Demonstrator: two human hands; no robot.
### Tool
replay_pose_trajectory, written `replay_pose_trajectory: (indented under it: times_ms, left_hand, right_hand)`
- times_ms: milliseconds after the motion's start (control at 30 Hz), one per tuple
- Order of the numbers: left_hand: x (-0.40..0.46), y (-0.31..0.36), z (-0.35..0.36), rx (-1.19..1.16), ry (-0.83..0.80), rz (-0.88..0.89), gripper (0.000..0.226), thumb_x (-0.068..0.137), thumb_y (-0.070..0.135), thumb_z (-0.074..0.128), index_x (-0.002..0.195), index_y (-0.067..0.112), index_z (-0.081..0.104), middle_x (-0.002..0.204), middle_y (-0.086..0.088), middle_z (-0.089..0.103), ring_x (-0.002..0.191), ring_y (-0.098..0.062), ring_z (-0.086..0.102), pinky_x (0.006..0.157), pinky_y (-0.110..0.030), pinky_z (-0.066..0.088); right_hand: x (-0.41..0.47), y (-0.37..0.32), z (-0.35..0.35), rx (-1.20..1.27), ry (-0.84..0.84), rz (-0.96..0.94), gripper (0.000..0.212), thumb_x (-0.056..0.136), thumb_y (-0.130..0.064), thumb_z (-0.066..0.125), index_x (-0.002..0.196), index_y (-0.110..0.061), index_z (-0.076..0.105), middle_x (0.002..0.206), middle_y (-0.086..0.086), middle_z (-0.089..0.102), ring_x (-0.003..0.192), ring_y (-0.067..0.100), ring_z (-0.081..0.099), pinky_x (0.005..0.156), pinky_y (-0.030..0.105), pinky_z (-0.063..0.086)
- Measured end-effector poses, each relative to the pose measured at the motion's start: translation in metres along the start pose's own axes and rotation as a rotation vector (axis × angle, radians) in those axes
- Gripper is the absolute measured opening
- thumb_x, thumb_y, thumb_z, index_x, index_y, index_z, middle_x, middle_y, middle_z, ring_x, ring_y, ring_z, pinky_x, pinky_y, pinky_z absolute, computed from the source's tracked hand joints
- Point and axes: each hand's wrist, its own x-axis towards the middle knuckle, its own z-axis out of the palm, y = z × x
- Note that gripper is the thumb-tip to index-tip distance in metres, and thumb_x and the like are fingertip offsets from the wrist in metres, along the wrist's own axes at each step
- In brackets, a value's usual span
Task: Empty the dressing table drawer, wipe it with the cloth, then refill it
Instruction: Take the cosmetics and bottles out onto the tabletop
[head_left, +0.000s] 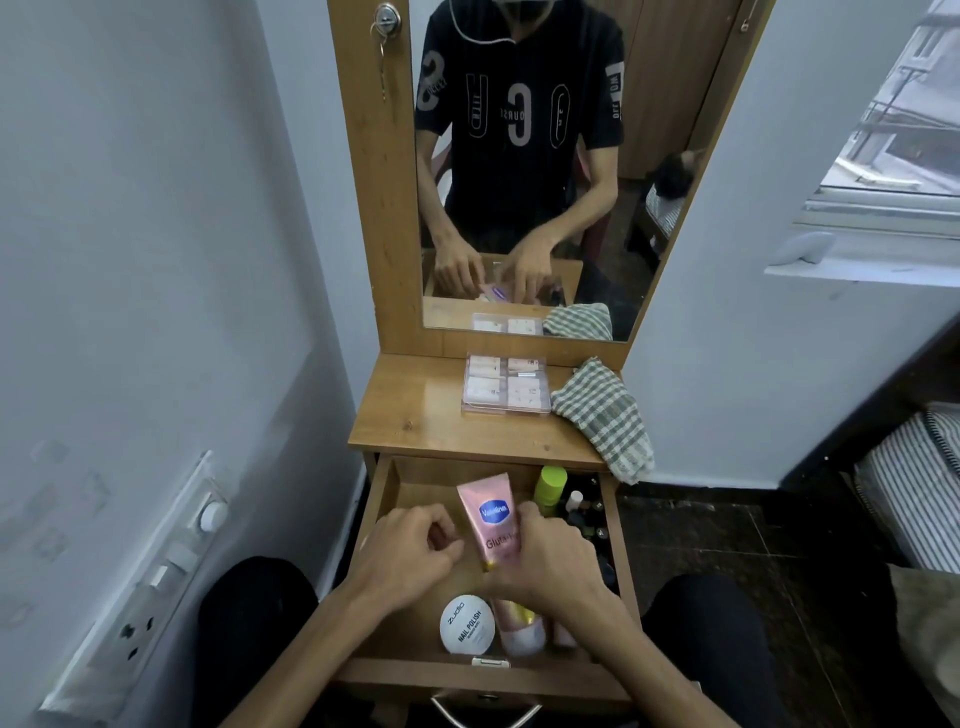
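The right hand (558, 558) reaches into the open drawer (384, 499) with its fingers curled round the pink tube (491, 519), gripping it near the lower end; the tube tilts up off the drawer floor, which suggests it is being lifted out as part of the emptying. The left hand (410, 556) hangs just beside it over the bare left part of the drawer, fingers curled loosely inward; whether it pinches something small cannot be told, and nothing shows in it. Both forearms come in from the bottom edge and converge over the drawer, wrists bent down. Still inside lie a white jar (466, 625) marked nail polish near the front, a second tube (519, 626) beside it partly under the right wrist, a green bottle (549, 486) at the back, and small dark bottles (584, 514) packed along the right wall. On the surface (415, 415) above, a clear box (506, 387) sits below the mirror (665, 156), probably set there to keep the drawer's things together, and the checked cloth (605, 418) lies just beside it, draped over the right edge and ready for wiping. The emptying looks barely begun.
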Motion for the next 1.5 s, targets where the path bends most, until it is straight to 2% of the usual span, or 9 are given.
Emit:
replay_pose_trajectory:
  times_ms: [233,500,600,667,767,1100,1267,1367,1500]
  left_hand:
    - [-0.014,0.028,-0.03,-0.29,0.206,0.169,0.007,0.087,0.026,0.061,0.084,0.03,0.066,0.08,0.012,0.071,0.077,-0.008,0.066,0.062,-0.016,0.046]
    - [0.036,0.019,-0.068,-0.411,0.431,0.195,0.039,0.085,0.01,0.074,0.119,0.028,0.067,0.106,0.014,0.073,0.095,-0.002,0.068,0.08,-0.022,0.058]
    - [0.071,0.007,-0.077,-0.476,0.446,0.141,0.045,0.086,0.017,0.08,0.123,0.037,0.061,0.112,0.017,0.069,0.1,-0.001,0.066,0.082,-0.019,0.054]
    - [0.096,0.001,-0.081,-0.478,0.495,0.089,0.048,0.086,0.022,0.081,0.128,0.032,0.06,0.114,0.015,0.066,0.099,-0.001,0.063,0.081,-0.013,0.048]
    - [0.129,-0.005,-0.085,-0.49,0.542,0.017,0.047,0.09,0.025,0.078,0.132,0.022,0.058,0.118,0.011,0.063,0.094,-0.004,0.06,0.078,-0.008,0.042]
    - [0.171,-0.029,-0.086,-0.474,0.591,-0.017,0.037,0.1,0.03,0.065,0.135,0.022,0.056,0.126,0.001,0.066,0.102,-0.016,0.062,0.094,-0.039,0.053]
    - [0.17,-0.033,-0.083,-0.441,0.584,0.017,0.041,0.098,0.031,0.067,0.136,0.023,0.055,0.126,0.003,0.065,0.107,-0.016,0.062,0.096,-0.041,0.055]
    - [0.17,-0.035,-0.083,-0.432,0.574,-0.032,0.062,0.091,0.038,0.075,0.144,0.023,0.047,0.137,-0.001,0.061,0.117,-0.019,0.06,0.099,-0.043,0.053]
    - [0.152,-0.027,-0.077,-0.417,0.723,-0.095,0.074,0.084,0.039,0.08,0.145,0.022,0.044,0.137,0.002,0.056,0.116,-0.015,0.056,0.094,-0.04,0.054]
  right_hand:
    - [0.001,-0.025,-0.041,0.27,0.28,-0.182,0.059,0.053,-0.059,0.078,0.101,-0.035,0.054,0.091,-0.013,0.063,0.076,0.005,0.061,0.06,0.026,0.05]
    - [0.069,-0.088,-0.073,0.514,0.549,-0.248,0.074,0.059,-0.073,0.078,0.113,-0.029,0.054,0.102,-0.009,0.065,0.088,0.009,0.065,0.073,0.034,0.062]
    - [0.1,-0.117,-0.077,0.556,0.633,-0.257,0.07,0.062,-0.062,0.086,0.112,-0.025,0.055,0.101,-0.009,0.064,0.088,0.009,0.063,0.069,0.019,0.054]
    - [0.12,-0.135,-0.077,0.566,0.642,-0.242,0.069,0.067,-0.055,0.09,0.116,-0.021,0.055,0.106,-0.006,0.063,0.092,0.009,0.06,0.067,0.008,0.039]
    - [0.146,-0.155,-0.077,0.556,0.615,-0.178,0.07,0.07,-0.053,0.091,0.118,-0.019,0.052,0.112,-0.001,0.063,0.102,0.017,0.063,0.075,0.019,0.044]
    - [0.18,-0.161,-0.064,0.579,0.537,-0.209,0.063,0.079,-0.034,0.091,0.127,-0.021,0.052,0.121,-0.001,0.065,0.106,0.018,0.069,0.089,0.032,0.061]
    - [0.159,-0.14,-0.065,0.602,0.542,-0.283,0.044,0.084,-0.026,0.085,0.121,-0.02,0.062,0.098,-0.005,0.072,0.082,0.006,0.069,0.066,0.007,0.05]
    - [0.131,-0.108,-0.067,0.531,0.607,-0.343,0.009,0.087,-0.023,0.077,0.094,-0.022,0.072,0.075,-0.011,0.069,0.068,0.003,0.065,0.061,0.008,0.046]
    - [0.091,-0.048,-0.073,0.43,0.535,-0.304,0.002,0.087,-0.027,0.074,0.087,-0.025,0.075,0.069,-0.014,0.068,0.066,0.001,0.065,0.063,0.016,0.054]
